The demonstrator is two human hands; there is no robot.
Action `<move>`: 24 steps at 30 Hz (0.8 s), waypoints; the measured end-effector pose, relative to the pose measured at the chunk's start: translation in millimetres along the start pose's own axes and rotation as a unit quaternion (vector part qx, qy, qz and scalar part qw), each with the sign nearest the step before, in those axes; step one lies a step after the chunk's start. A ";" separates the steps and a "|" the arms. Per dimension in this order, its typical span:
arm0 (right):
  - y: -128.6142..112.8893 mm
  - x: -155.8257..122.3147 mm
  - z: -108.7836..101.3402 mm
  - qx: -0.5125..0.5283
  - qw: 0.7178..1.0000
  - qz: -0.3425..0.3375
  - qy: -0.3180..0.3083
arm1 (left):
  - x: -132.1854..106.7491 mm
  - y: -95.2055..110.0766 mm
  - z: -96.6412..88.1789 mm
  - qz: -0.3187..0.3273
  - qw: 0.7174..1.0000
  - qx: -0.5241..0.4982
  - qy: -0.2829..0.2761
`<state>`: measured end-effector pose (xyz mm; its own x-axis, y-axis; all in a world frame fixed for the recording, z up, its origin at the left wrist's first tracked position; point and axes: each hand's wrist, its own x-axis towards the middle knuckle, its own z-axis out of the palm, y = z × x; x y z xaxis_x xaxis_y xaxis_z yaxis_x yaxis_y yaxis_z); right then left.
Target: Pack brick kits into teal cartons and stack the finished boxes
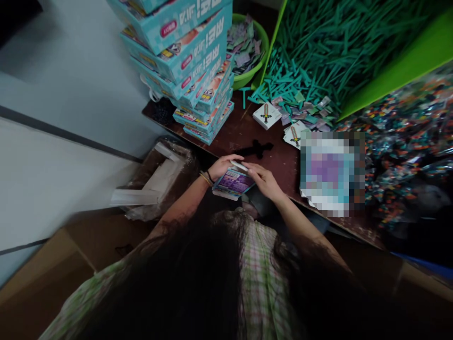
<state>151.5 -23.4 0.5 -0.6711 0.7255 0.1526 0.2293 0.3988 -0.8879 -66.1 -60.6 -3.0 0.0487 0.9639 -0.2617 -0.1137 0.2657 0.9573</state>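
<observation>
Over my lap, just off the table's front edge, I hold a small printed cardboard box [233, 183], purple and blue with a barcode. Its white flap edge shows at the upper end. My left hand [221, 167] grips the box's upper left side, a dark band and a yellowish one on its wrist. My right hand [264, 182] is closed on the upper right side, fingers at the white edge. On the table beyond lie a black sword-shaped piece [260, 148] and two stacks of white cards, a nearer one [296, 134] and a farther one [267, 114], with sword pictures.
Tall stacks of blue boxes [208, 61] stand at the back left. A green basin [260, 71] holds small packets. Teal sticks spill from a large green bin [392, 80]. Bagged colourful pieces [406, 156] lie right, beside a blurred-out stack [327, 170]. A wrapped carton [159, 179] sits lower left.
</observation>
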 end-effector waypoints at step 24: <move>10.3 10.0 24.8 -0.250 0.965 -0.063 -0.058 | -32.7 -30.4 -47.7 0.305 0.872 0.368 0.108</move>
<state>129.7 -25.9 -17.9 -0.7839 0.5972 0.1698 0.4323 0.7212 -0.5413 -111.6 -99.4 -29.4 0.0048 0.9242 0.3818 0.6179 -0.3030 0.7255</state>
